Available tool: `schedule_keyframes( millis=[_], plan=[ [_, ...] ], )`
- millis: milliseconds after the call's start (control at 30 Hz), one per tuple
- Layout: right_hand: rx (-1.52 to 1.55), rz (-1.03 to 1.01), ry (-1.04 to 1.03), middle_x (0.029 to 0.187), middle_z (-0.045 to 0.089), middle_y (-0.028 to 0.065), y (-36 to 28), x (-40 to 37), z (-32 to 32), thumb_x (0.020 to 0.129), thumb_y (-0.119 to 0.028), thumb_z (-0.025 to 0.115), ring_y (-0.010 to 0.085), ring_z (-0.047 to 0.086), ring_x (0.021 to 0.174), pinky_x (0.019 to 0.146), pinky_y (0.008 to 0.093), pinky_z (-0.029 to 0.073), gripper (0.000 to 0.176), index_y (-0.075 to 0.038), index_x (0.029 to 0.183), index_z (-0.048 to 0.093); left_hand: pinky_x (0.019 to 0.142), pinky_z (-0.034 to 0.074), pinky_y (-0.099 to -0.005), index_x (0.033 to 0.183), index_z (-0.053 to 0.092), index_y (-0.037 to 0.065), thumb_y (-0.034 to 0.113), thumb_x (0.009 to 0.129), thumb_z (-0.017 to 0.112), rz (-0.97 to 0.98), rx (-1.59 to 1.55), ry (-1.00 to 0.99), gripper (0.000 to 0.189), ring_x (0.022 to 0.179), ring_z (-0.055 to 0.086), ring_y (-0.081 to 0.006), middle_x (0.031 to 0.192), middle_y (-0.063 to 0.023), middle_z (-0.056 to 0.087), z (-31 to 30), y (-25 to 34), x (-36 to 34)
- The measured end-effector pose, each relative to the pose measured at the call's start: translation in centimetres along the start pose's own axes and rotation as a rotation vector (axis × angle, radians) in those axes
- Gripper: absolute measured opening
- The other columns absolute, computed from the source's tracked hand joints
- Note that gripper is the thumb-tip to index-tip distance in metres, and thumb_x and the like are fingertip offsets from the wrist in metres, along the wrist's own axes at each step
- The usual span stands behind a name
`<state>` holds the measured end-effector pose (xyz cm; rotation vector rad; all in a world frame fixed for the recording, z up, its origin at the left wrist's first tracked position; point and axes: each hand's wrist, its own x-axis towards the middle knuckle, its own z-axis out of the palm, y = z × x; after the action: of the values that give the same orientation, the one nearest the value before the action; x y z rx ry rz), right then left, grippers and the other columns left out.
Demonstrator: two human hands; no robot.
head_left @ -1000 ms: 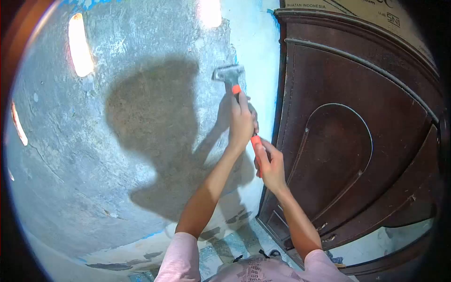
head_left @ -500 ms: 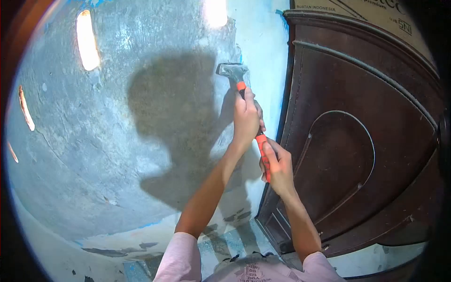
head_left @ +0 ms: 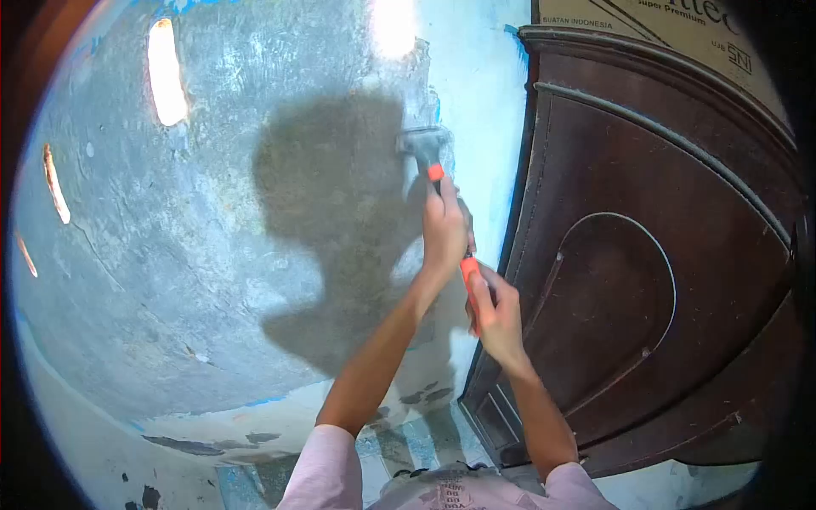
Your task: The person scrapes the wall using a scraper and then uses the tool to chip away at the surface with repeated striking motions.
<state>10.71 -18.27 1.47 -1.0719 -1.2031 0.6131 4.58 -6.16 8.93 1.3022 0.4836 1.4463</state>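
A long-handled scraper (head_left: 423, 144) with a grey metal head and an orange and black handle lies against the wall, its head slightly blurred. My left hand (head_left: 444, 228) is wrapped round the upper handle, just below the head. Lower down, my right hand (head_left: 497, 310) grips the orange end of the same handle. Under the head is the border between the rough grey wall patch (head_left: 204, 246) and a strip of pale paint (head_left: 484, 110). My shadow covers part of the grey patch.
Close on the right stands a dark brown wooden cabinet (head_left: 612, 280) with a curved panel. A cardboard box (head_left: 663, 34) rests on top of it. Bright light spots fall on the wall at upper left. Peeling paint shows along the wall's lower part.
The scraper's head has moved a little down the wall, and both hands remain on the handle. My view has shifted slightly.
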Motion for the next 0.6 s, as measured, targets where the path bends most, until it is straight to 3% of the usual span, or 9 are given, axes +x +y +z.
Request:
schedule_keyframes(
  millis=[233,433,500,533,600],
  plan=[
    [0.028,0.048,-0.026,0.059,0.050,-0.0030,-2.4,0.5,-0.5,0.108,-0.028,0.051,0.0064,0.046,0.047,0.044,0.0268,0.037,0.040,0.000,0.133,0.064,0.031,0.037,-0.0289,0.106,0.044,0.002,0.040,0.112,0.034,0.033,-0.022,-0.017,0.039,0.034,0.038,-0.0103,0.054,0.0030,0.038,0.9,1.3,0.4],
    [-0.128,-0.083,0.035,0.061,0.053,-0.0020,1.5,0.4,-0.1,0.107,-0.029,0.053,0.0063,0.048,0.048,0.046,0.0273,0.039,0.041,0.000,0.133,0.064,0.033,0.039,-0.0292,0.103,0.043,0.005,0.040,0.112,0.033,-0.041,0.011,0.026,0.038,0.036,0.040,-0.0105,0.054,0.0021,0.039,0.1,0.0,-0.1],
    [-0.041,-0.032,0.016,0.060,0.053,-0.0022,-0.7,1.4,-0.1,0.107,-0.030,0.054,0.0062,0.048,0.048,0.046,0.0268,0.039,0.041,0.000,0.133,0.064,0.032,0.038,-0.0296,0.097,0.043,0.006,0.039,0.112,0.033,0.026,0.025,-0.006,0.038,0.035,0.039,-0.0107,0.052,0.0022,0.038,0.8,1.5,1.0],
    [-0.027,-0.004,0.015,0.059,0.052,-0.0028,-2.0,1.7,-0.2,0.107,-0.030,0.054,0.0056,0.048,0.048,0.047,0.0260,0.038,0.041,0.000,0.133,0.064,0.034,0.035,-0.0289,0.090,0.039,0.012,0.043,0.111,0.035,0.006,-0.004,-0.060,0.038,0.041,0.039,-0.0096,0.058,0.0016,0.038,0.8,1.7,1.7],
    [-0.037,-0.006,0.009,0.059,0.051,-0.0031,-1.7,1.4,-0.2,0.107,-0.030,0.053,0.0053,0.048,0.048,0.047,0.0259,0.038,0.041,0.000,0.133,0.064,0.034,0.035,-0.0292,0.089,0.039,0.012,0.043,0.111,0.035,0.015,-0.004,-0.034,0.038,0.041,0.038,-0.0097,0.058,0.0017,0.038,0.8,1.3,1.2]
  ],
)
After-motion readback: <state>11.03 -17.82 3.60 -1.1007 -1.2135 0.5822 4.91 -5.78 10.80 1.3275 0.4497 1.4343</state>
